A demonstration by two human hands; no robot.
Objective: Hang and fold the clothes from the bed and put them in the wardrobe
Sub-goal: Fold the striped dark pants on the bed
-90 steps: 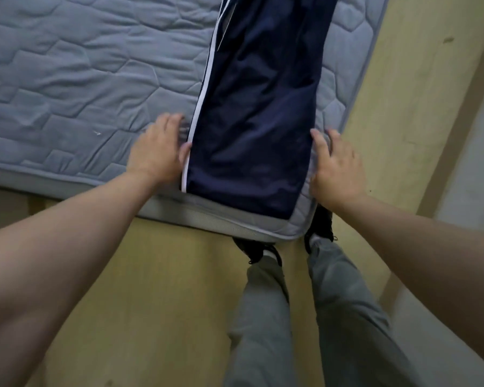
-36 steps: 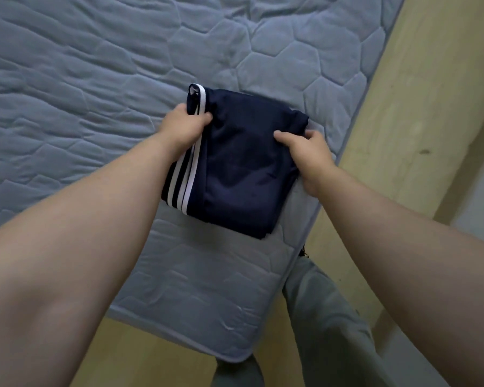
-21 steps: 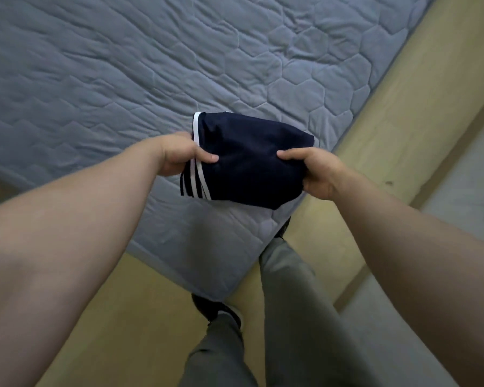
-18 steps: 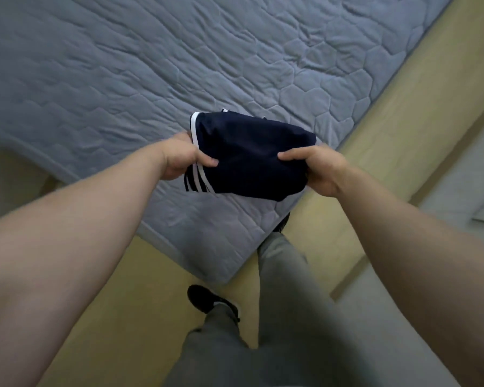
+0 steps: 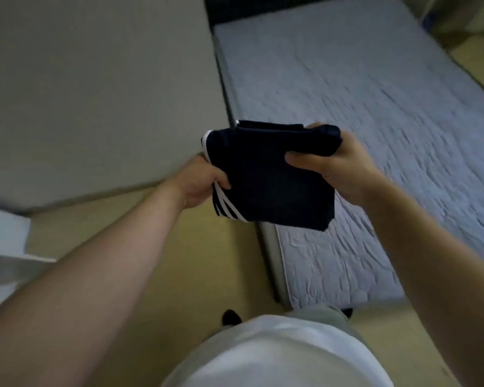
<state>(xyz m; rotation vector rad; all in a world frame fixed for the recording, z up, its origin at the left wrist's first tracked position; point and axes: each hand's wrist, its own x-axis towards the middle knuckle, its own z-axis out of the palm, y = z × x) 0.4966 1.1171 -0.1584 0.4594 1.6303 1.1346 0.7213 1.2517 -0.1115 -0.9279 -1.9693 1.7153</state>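
A folded navy garment with white side stripes (image 5: 271, 177) is held in the air between both hands, over the left edge of the bed. My left hand (image 5: 199, 180) grips its striped left edge, thumb on top. My right hand (image 5: 336, 163) grips its right side, thumb across the top and fingers curled underneath. The grey quilted mattress (image 5: 375, 135) lies to the right and behind the garment. No wardrobe can be made out in this blurred view.
A plain grey wall (image 5: 95, 79) rises at the left, meeting the yellowish wooden floor (image 5: 157, 247). A white object (image 5: 3, 247) stands at the far left edge. My white shirt and dark shoes show at the bottom.
The long garment on the mattress was folded into a small packet and lifted off. Since half a second ago I have turned, so the bed now lies to my right and a wall is in view.
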